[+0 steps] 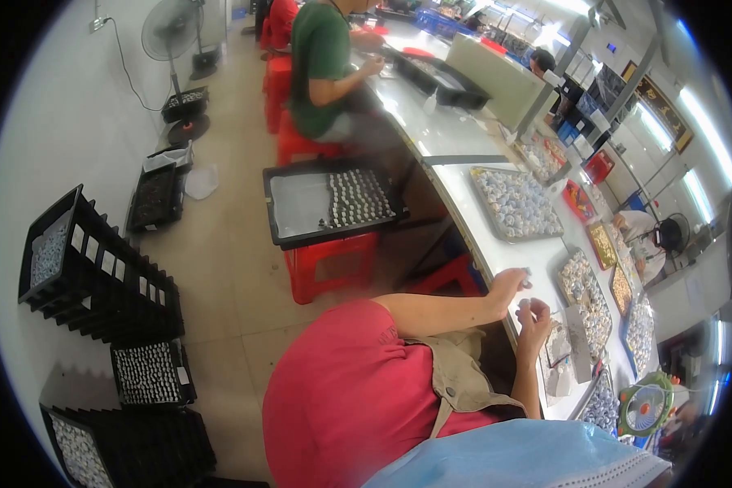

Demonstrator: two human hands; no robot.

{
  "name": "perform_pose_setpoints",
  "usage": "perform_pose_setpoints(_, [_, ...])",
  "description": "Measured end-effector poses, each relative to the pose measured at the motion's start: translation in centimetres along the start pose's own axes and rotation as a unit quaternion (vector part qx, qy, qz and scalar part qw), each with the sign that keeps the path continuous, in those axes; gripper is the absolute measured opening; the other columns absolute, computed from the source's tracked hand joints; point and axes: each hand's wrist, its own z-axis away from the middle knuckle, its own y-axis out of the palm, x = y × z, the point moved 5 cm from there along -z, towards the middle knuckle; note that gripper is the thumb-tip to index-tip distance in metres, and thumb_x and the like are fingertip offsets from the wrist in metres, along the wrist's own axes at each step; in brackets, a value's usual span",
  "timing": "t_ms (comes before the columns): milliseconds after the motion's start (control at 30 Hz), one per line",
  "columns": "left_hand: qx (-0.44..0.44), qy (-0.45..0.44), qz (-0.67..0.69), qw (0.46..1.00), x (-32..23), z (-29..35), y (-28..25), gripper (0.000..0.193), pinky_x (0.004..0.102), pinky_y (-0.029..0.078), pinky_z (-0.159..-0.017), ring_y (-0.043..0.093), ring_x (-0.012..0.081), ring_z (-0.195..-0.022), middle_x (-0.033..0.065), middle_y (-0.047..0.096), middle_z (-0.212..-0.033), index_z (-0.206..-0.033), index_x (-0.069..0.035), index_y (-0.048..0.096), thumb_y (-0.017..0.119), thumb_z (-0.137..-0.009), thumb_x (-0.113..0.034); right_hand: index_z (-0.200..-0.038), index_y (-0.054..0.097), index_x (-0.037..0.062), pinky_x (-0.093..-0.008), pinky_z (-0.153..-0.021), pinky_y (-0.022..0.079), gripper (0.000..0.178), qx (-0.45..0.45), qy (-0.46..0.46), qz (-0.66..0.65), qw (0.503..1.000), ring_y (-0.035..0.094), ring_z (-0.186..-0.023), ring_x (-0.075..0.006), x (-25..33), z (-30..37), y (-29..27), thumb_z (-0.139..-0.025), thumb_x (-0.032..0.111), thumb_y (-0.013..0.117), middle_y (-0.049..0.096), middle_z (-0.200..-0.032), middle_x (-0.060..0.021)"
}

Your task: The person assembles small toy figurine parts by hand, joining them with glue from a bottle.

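At the near edge of the white worktable (455, 180), both my hands are close together. My left hand (508, 293) pinches a small grey-blue piece (528, 277) at its fingertips. Just nearer to me, my right hand (534, 320) has its fingers closed; a small pale bit shows at the tips, too small to name. Beyond the hands stands a tray (600, 358) heaped with small whitish and brownish pieces. Further left along the table, a metal tray (537, 238) holds pale bluish, rounded pieces. White card-like boxes (578, 342) stand beside my right hand.
A black tray (333, 237) with rows of small pieces rests on a red stool (333, 264) to my left. Stacked black crates (126, 285) line the wall near a standing fan (171, 32). A co-worker in green (321, 73) sits further along. A small green fan (647, 404) stands at right.
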Motion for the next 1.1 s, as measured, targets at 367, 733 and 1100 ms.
perform_pose_setpoints(367, [0.002,0.061,-0.094,0.994,-5.9,-6.8,-10.7,0.02,0.0242,0.04,-0.07,0.054,0.0113,-0.077,0.0033,0.058,-0.082,-0.089,-0.001,0.06,0.049,-0.084,-0.017,-0.086,0.058,0.0003,-0.0388,-0.071,0.044,0.027,0.03,-0.041,0.349,0.936,0.056,-0.077,-0.0311,-4.8,-8.5,9.8,-0.07,0.021,0.064,0.058,-0.082,-0.0161])
perform_pose_setpoints(733, [0.134,-0.018,-0.131,0.982,0.3,-21.3,-7.2,0.029,0.022,0.044,-0.061,0.053,0.0075,-0.073,0.001,0.058,-0.084,-0.113,-0.004,0.053,0.049,-0.09,-0.021,-0.108,0.055,-0.0028,-0.0378,-0.076,0.045,0.046,0.016,-0.008,0.394,0.919,0.057,-0.088,-0.0321,-13.6,-23.9,7.4,-0.076,0.029,0.064,0.059,-0.099,-0.0214])
perform_pose_setpoints(1100, [0.25,-0.071,-0.225,0.939,9.8,-30.3,1.9,0.037,0.024,0.047,-0.071,0.056,0.0128,-0.084,0.0117,0.057,-0.11,-0.126,-0.002,0.041,0.049,-0.089,-0.006,-0.115,0.051,0.0019,-0.0214,-0.067,0.04,0.032,0.047,0.246,-0.239,0.938,0.05,-0.076,-0.0087,-20.6,-26.2,-2.7,-0.088,0.018,0.054,0.054,-0.089,-0.0021])
